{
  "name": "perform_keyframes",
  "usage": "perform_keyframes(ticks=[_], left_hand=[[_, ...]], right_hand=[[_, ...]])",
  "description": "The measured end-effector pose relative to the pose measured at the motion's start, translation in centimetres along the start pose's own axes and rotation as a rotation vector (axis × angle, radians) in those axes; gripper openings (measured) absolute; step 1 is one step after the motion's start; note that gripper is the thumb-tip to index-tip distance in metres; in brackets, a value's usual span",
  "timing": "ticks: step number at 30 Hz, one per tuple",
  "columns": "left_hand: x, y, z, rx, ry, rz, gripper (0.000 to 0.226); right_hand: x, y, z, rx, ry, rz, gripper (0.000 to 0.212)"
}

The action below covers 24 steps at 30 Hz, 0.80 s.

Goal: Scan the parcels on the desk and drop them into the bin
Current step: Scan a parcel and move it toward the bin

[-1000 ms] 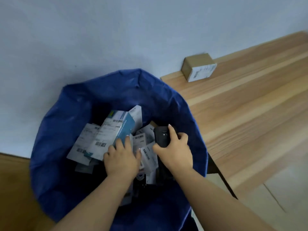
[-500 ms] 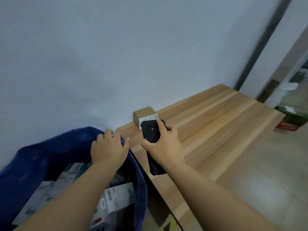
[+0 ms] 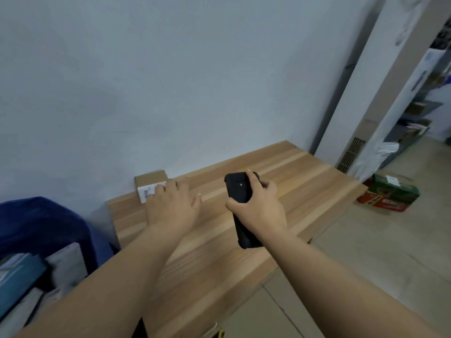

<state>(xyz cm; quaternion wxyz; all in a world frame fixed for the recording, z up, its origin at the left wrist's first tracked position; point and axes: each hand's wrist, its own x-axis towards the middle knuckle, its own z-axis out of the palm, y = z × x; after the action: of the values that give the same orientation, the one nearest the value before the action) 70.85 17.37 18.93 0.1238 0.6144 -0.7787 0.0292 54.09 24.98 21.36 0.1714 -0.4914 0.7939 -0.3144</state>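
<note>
One cardboard parcel (image 3: 151, 181) at far-left corner of wooden desk (image 3: 280, 189), against wall; white barcode label, print illegible. Left hand (image 3: 170, 203) over its front, fingers extended, touching label. Right hand (image 3: 258, 206) wrapped around one black handheld scanner (image 3: 238, 191). Blue-lined bin (image 3: 48, 223) at left, several labelled parcels inside.

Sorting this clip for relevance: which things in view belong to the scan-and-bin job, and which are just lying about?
Part of the job:
- small cardboard parcel at the wall, left hand reaching its label
- black scanner held in the right hand
- blue bin with parcels inside
- wooden desk

Lying about:
- green and red box on the floor
- shelves behind
</note>
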Motion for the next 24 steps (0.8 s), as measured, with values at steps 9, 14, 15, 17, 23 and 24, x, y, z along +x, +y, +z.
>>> perform_keyframes(ticks=[9,14,15,17,23,24], left_hand=[[8.0,13.6,3.2,0.025,-0.022,0.227,0.059],[13.7,21.5,5.2,-0.006,-0.042,0.327,0.059],[14.6,22.6,5.7,-0.002,-0.045,0.336,0.058],[16.4,24.2,6.4,0.009,-0.048,0.350,0.058],[21.2,23.6,8.3,0.019,-0.081,0.241,0.058],[22.1,23.0,8.4,0.026,-0.077,0.203,0.058]], right_hand=[[8.0,10.8,-8.7,0.004,0.131,0.172,0.086],[14.4,15.1,-11.9,-0.002,0.175,0.246,0.086],[15.7,15.7,-12.4,-0.013,0.177,0.252,0.085],[18.2,16.9,-13.5,-0.015,0.203,0.261,0.085],[25.4,17.7,-13.2,-0.023,0.115,0.248,0.085],[27.0,17.3,-12.7,-0.027,0.093,0.218,0.084]])
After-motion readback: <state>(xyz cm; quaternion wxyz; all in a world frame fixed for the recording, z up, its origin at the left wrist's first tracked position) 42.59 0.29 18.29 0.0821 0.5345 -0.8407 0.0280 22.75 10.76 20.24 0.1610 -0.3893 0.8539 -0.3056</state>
